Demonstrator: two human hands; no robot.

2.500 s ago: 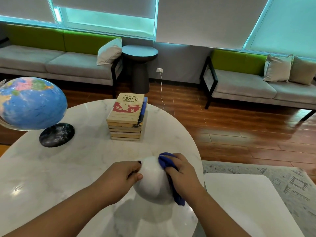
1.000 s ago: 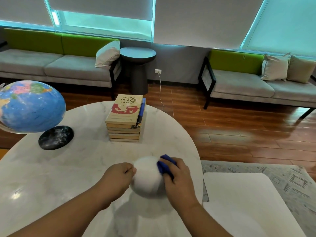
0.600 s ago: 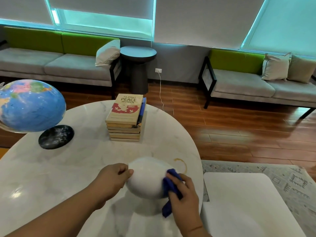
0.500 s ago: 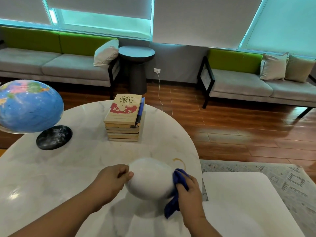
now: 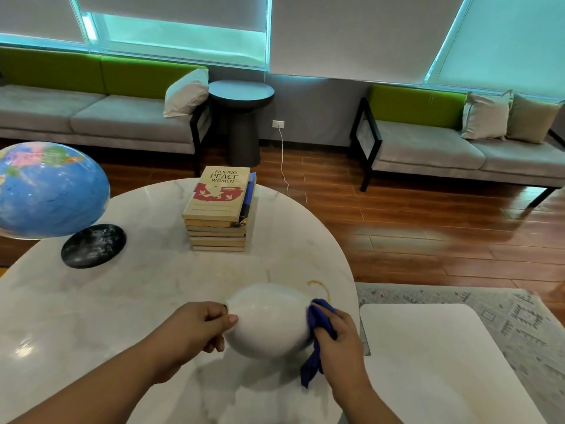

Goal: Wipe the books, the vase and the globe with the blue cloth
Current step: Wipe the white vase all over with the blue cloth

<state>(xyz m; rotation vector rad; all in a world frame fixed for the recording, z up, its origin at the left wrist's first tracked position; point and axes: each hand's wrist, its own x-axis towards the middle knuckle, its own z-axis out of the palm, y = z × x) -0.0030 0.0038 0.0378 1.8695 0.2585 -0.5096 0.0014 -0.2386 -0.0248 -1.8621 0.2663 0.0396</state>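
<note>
A round white vase (image 5: pixel 269 321) is tilted on its side, lifted just above the marble table (image 5: pixel 91 316). My left hand (image 5: pixel 198 327) grips it at its mouth on the left. My right hand (image 5: pixel 337 335) holds the blue cloth (image 5: pixel 318 332) bunched against the vase's right side, with a tail of cloth hanging down. A stack of several books (image 5: pixel 218 209) sits at the table's far middle. The blue globe (image 5: pixel 49 189) hangs over its black round base (image 5: pixel 93 245) at the far left.
A brown ring stain (image 5: pixel 319 287) marks the table just behind the vase. A lower white table (image 5: pixel 443 362) stands to the right on a patterned rug (image 5: pixel 519 319). Grey-green sofas (image 5: pixel 458 148) and a dark side table (image 5: pixel 241 117) line the far wall.
The vase was tipped over and lifted, uncovering the ring stain. My right hand with the cloth slid from the vase's top down and round to its right side.
</note>
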